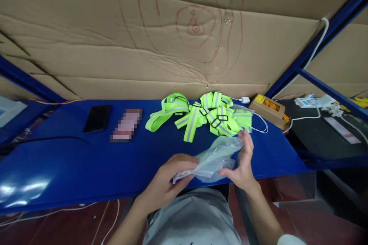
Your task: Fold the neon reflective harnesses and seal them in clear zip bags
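A clear plastic bag point(217, 157) is stretched between my hands above the front edge of the blue table. Its left end is pinched between the thumb and fingers of my left hand point(169, 178). My right hand point(244, 164) holds the bag's right side, thumb at the lower part and fingertips by the upper corner, spread wide around it. Just behind the bag lie several neon-yellow reflective straps point(194, 116) with grey stripes and black buckles. At their right end, one folded strap sits in a clear bag point(243, 118). What the held bag contains, if anything, cannot be made out.
On the blue table point(71, 160), a black phone point(97, 118) and a blurred-out flat item point(126, 125) lie left of the straps. A cardboard box point(270, 111) with yellow contents stands at the right, beside a white cable and plug point(245, 100). Cardboard panels point(86, 46) rise behind.
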